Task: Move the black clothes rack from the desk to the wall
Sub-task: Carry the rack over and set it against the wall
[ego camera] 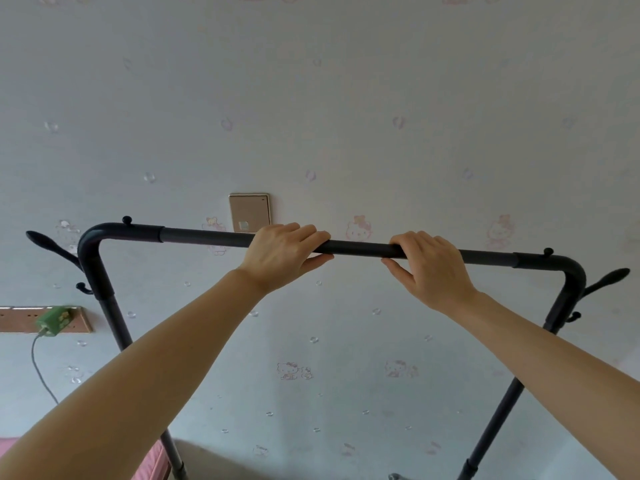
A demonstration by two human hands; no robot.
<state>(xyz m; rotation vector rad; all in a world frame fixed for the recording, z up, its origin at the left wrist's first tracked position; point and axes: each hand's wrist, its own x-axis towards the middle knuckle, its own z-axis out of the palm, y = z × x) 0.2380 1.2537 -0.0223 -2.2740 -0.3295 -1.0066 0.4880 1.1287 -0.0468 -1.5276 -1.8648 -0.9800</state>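
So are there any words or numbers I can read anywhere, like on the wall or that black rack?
No readable text anywhere.
Pale wallpaper with pink cartoon cats: pictures only, no words.
Beige square wall switch: a small mark, too blurred to read.
Green plug on the tan socket strip: a blurred pattern, unreadable.
Black metal clothes rack, held by both hands: no label visible.

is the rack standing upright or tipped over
Upright: the clothes rack has its top bar across, both posts running down to the floor, left hand and right hand gripping the bar.
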